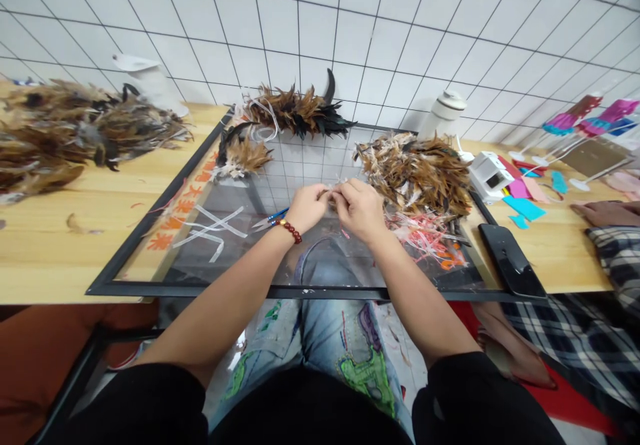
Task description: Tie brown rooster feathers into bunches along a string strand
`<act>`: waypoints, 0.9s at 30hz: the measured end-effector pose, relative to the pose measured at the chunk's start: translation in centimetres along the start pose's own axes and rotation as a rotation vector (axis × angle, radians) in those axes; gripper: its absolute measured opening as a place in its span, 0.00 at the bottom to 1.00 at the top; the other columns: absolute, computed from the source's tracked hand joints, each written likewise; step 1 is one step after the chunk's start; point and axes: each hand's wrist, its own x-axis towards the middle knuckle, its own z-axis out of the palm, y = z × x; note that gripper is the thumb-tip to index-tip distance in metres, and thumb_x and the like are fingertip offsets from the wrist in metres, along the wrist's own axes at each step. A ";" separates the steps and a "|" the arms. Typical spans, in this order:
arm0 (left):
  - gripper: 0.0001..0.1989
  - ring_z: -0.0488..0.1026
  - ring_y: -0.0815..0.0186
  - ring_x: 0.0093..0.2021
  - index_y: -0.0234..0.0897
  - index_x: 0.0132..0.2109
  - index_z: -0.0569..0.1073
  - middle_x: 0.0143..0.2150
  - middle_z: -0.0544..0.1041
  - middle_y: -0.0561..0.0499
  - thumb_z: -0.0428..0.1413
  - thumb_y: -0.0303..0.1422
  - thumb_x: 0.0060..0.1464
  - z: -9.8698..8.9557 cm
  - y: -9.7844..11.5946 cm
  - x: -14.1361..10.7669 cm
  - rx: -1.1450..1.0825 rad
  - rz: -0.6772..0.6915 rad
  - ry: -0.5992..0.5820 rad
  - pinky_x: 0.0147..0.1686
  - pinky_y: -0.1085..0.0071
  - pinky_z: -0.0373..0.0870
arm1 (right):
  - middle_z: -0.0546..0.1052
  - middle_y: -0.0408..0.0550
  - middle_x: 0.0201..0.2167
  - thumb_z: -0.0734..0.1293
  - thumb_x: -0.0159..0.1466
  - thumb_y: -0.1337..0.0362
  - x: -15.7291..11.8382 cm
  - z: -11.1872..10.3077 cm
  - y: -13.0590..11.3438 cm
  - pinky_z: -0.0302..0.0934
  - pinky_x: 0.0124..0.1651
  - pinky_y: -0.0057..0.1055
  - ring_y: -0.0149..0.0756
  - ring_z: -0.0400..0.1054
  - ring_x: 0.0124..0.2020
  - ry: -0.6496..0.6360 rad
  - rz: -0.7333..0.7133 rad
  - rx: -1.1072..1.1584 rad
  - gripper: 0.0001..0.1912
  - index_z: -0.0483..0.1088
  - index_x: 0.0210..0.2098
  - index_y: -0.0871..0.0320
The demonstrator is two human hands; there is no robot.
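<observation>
Both hands meet over the middle of a black-framed glass panel (265, 290). My left hand (308, 207), with a red bead bracelet at the wrist, is closed in a pinch. My right hand (359, 209) is pinched against it. Something small and pale shows between the fingertips, too small to name. Blue-handled snips (273, 219) lie just left of my left hand. White plastic strips (210, 228) are further left. Beyond my right hand is a heap of brown feathers (425, 171), with pink and white strips (423, 231) in front of it.
Feather bundles lie at the panel's back left (295, 111) and on the wooden table (95, 238). At the right are a black phone (511, 258), a white device (490, 175), a white bottle (445, 111) and coloured pieces (525, 208). Another person's hand (607, 213) rests at the far right.
</observation>
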 end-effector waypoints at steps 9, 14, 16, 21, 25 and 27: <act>0.13 0.62 0.68 0.25 0.37 0.26 0.65 0.21 0.64 0.53 0.49 0.37 0.57 0.1 0.8 -0.8 -0.048 0.117 -0.016 0.27 0.73 0.55 | 0.70 0.45 0.28 0.63 0.63 0.62 0.6 0.1 1.1 0.60 0.38 0.30 0.33 0.64 0.32 0.143 0.122 0.448 0.08 0.72 0.31 0.57; 0.13 0.52 0.76 0.17 0.35 0.29 0.65 0.22 0.64 0.55 0.52 0.40 0.55 -0.5 1.3 -0.1 -0.807 -0.187 -0.088 0.17 0.78 0.46 | 0.73 0.48 0.41 0.64 0.62 0.58 0.7 0.6 1.4 0.63 0.38 0.31 0.30 0.63 0.30 0.133 0.245 0.633 0.13 0.71 0.43 0.56; 0.11 0.51 0.79 0.16 0.34 0.31 0.66 0.24 0.66 0.55 0.53 0.38 0.53 -0.8 1.8 -0.1 -0.956 -0.253 -0.079 0.15 0.79 0.42 | 0.72 0.48 0.46 0.64 0.61 0.58 0.7 1.0 1.5 0.63 0.37 0.31 0.29 0.63 0.28 0.053 0.253 0.705 0.18 0.69 0.49 0.54; 0.07 0.54 0.80 0.16 0.33 0.31 0.67 0.28 0.69 0.53 0.55 0.34 0.49 -0.9 2.4 -0.2 -1.011 -0.293 -0.015 0.14 0.81 0.42 | 0.72 0.47 0.49 0.64 0.60 0.57 0.3 2.0 1.2 0.65 0.39 0.30 0.30 0.66 0.32 -0.077 0.266 0.848 0.26 0.62 0.58 0.52; 0.08 0.54 0.79 0.17 0.33 0.29 0.68 0.27 0.67 0.53 0.55 0.35 0.49 -0.7 2.3 -0.1 -0.908 -0.252 0.053 0.13 0.80 0.42 | 0.75 0.46 0.41 0.64 0.60 0.56 0.3 2.3 1.1 0.65 0.42 0.33 0.32 0.67 0.35 -0.061 0.334 0.869 0.20 0.70 0.50 0.55; 0.08 0.54 0.79 0.18 0.33 0.28 0.67 0.27 0.66 0.53 0.54 0.34 0.50 -0.6 2.2 -0.1 -0.862 -0.213 0.092 0.14 0.80 0.42 | 0.75 0.47 0.41 0.65 0.60 0.55 0.4 2.2 1.1 0.65 0.41 0.33 0.33 0.67 0.34 -0.045 0.350 0.874 0.20 0.70 0.50 0.55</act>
